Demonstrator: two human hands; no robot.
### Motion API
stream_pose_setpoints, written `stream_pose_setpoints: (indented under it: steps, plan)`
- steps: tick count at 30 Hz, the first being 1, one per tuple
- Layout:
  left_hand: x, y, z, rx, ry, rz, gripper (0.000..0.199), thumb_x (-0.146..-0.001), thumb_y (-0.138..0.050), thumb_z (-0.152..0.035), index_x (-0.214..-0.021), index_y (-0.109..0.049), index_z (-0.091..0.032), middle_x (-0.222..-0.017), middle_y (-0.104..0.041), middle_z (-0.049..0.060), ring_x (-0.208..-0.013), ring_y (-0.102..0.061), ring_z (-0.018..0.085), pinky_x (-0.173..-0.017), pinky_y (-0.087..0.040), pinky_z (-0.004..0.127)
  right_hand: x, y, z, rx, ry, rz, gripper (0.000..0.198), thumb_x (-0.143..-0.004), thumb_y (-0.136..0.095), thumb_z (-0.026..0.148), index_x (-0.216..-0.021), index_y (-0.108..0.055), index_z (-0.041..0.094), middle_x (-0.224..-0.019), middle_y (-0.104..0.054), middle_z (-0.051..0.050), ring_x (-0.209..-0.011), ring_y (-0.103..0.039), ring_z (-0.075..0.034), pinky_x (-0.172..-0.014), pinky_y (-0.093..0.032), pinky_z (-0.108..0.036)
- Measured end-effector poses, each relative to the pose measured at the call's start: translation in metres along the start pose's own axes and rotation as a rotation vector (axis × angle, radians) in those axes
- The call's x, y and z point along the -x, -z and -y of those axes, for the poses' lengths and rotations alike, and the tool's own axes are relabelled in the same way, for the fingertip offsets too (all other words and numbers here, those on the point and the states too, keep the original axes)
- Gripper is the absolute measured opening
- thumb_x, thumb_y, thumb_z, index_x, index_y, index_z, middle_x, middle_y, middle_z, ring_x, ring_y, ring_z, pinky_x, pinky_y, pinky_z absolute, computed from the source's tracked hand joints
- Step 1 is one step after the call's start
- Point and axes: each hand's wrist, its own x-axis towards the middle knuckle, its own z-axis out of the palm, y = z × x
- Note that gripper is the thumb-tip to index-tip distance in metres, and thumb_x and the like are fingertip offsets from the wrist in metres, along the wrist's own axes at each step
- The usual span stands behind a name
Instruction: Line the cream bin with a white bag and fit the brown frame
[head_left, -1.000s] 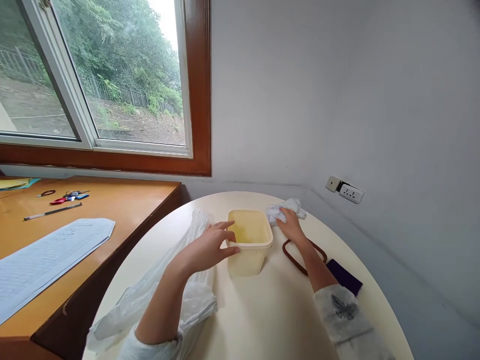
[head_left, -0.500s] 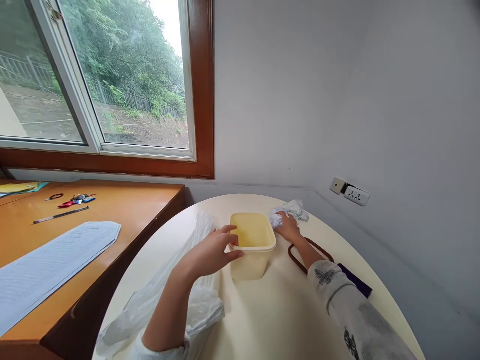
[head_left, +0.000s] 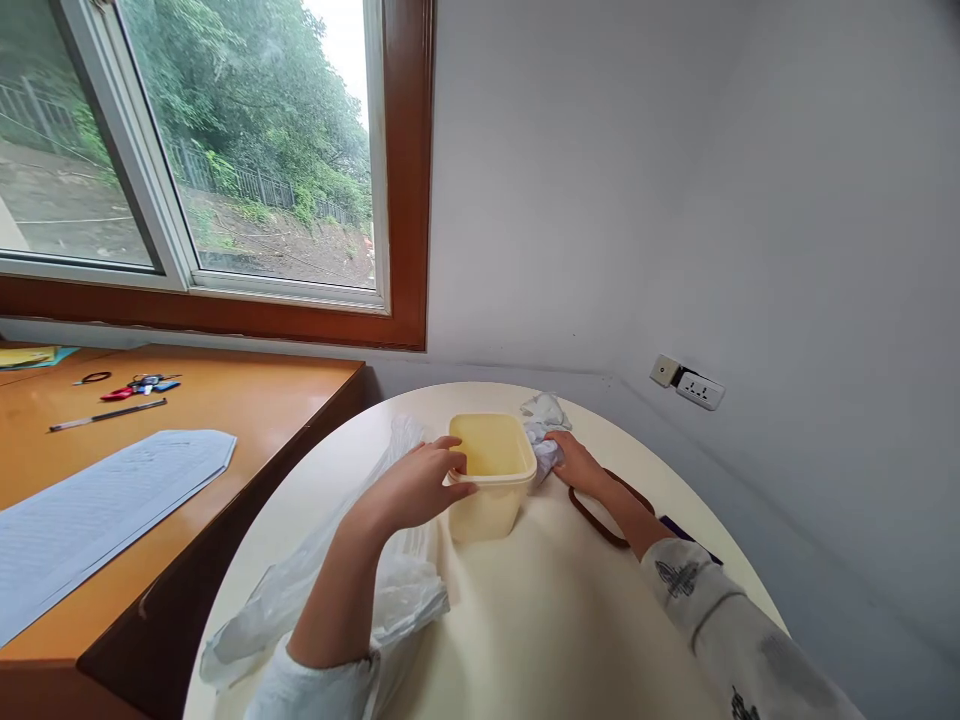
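Observation:
My left hand (head_left: 416, 487) pinches the near left corner of a pale yellow plastic tub (head_left: 486, 513), thumb outside and fingers over the rim. The tub stands upright, and the part of its inside that shows is bare. To its right, my right hand (head_left: 579, 466) has its fingers closed on a crumpled white plastic bag (head_left: 541, 452), close against the tub's side. Another white crumpled bunch (head_left: 547, 410) lies just behind; whether the two are one piece I cannot tell. A long translucent plastic bag (head_left: 322, 580) is spread under and beside my left forearm.
A brown cord loop (head_left: 600, 522) and a dark purple item (head_left: 679, 530) lie by my right forearm on the round cream table (head_left: 540, 620). Papers (head_left: 112, 490), a pen (head_left: 109, 414) and keys (head_left: 146, 384) rest on the wooden desk at left. Wall sockets (head_left: 700, 390) are at right.
My right hand and the crumpled white bag have shifted left, closer to the tub. My left hand keeps its hold on the rim. The whole view has shifted slightly.

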Motion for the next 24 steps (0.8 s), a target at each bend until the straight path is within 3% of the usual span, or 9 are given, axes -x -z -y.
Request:
stream_pose_setpoints:
  steps: [4, 8, 13, 16, 19, 21, 24]
  plan:
    - [0.004, 0.004, 0.009, -0.004, 0.039, 0.004, 0.032, -0.082, -0.043, -0.048, -0.077, -0.059, -0.022, -0.12, -0.053, 0.006, -0.097, -0.058, 0.025, -0.077, -0.045, 0.034, 0.024, 0.005, 0.012, -0.024, 0.094, 0.03, 0.056, -0.065, -0.05, 0.007, -0.117, -0.048, 0.025, -0.126, -0.049, -0.003, -0.114, -0.047, -0.019, -0.092, -0.039, -0.031]
    - [0.009, 0.009, 0.016, 0.031, 0.085, 0.051, 0.032, -0.081, -0.043, -0.049, -0.077, -0.058, -0.021, -0.13, -0.046, 0.007, -0.107, -0.053, 0.025, -0.083, -0.043, 0.034, 0.055, 0.012, 0.026, -0.085, 0.25, 0.059, 0.051, -0.068, -0.048, 0.009, -0.116, -0.05, 0.026, -0.128, -0.047, -0.004, -0.119, -0.043, -0.02, -0.094, -0.039, -0.034]
    - [0.013, 0.013, 0.014, 0.068, 0.079, 0.055, 0.033, -0.082, -0.041, -0.049, -0.073, -0.056, -0.021, -0.117, -0.055, 0.006, -0.104, -0.053, 0.024, -0.08, -0.043, 0.033, 0.09, 0.035, 0.042, -0.065, 0.302, 0.172, 0.052, -0.068, -0.057, 0.016, -0.119, -0.05, 0.026, -0.125, -0.051, -0.006, -0.119, -0.044, -0.024, -0.098, -0.035, -0.04]
    - [0.012, 0.012, 0.011, 0.081, 0.077, 0.061, 0.033, -0.081, -0.04, -0.049, -0.072, -0.056, -0.022, -0.106, -0.057, 0.005, -0.102, -0.053, 0.025, -0.074, -0.043, 0.031, 0.098, 0.054, 0.049, -0.056, 0.267, 0.283, 0.055, -0.068, -0.061, 0.026, -0.122, -0.05, 0.028, -0.127, -0.051, -0.004, -0.12, -0.043, -0.025, -0.1, -0.033, -0.041]
    - [0.012, 0.01, 0.008, 0.084, 0.072, 0.07, 0.033, -0.081, -0.04, -0.049, -0.071, -0.055, -0.021, -0.099, -0.058, 0.006, -0.101, -0.053, 0.026, -0.072, -0.043, 0.031, 0.09, 0.065, 0.053, -0.118, 0.148, 0.226, 0.038, -0.078, -0.053, 0.033, -0.116, -0.054, 0.029, -0.122, -0.055, -0.003, -0.114, -0.048, -0.023, -0.096, -0.036, -0.038]
    - [0.011, 0.009, 0.008, 0.081, 0.069, 0.078, 0.033, -0.081, -0.04, -0.049, -0.07, -0.054, -0.021, -0.097, -0.058, 0.006, -0.101, -0.053, 0.027, -0.072, -0.043, 0.031, 0.076, 0.063, 0.055, -0.162, 0.029, 0.17, 0.03, -0.082, -0.046, 0.036, -0.109, -0.057, 0.027, -0.115, -0.059, -0.004, -0.104, -0.054, -0.02, -0.089, -0.042, -0.035]
    - [0.012, 0.009, 0.008, 0.096, 0.042, 0.073, 0.033, -0.081, -0.041, -0.049, -0.072, -0.057, -0.022, -0.101, -0.058, 0.006, -0.102, -0.052, 0.026, -0.075, -0.042, 0.032, 0.049, 0.047, 0.056, -0.131, -0.122, 0.19, 0.031, -0.084, -0.044, 0.039, -0.106, -0.058, 0.024, -0.108, -0.061, -0.005, -0.095, -0.058, -0.019, -0.081, -0.044, -0.031]
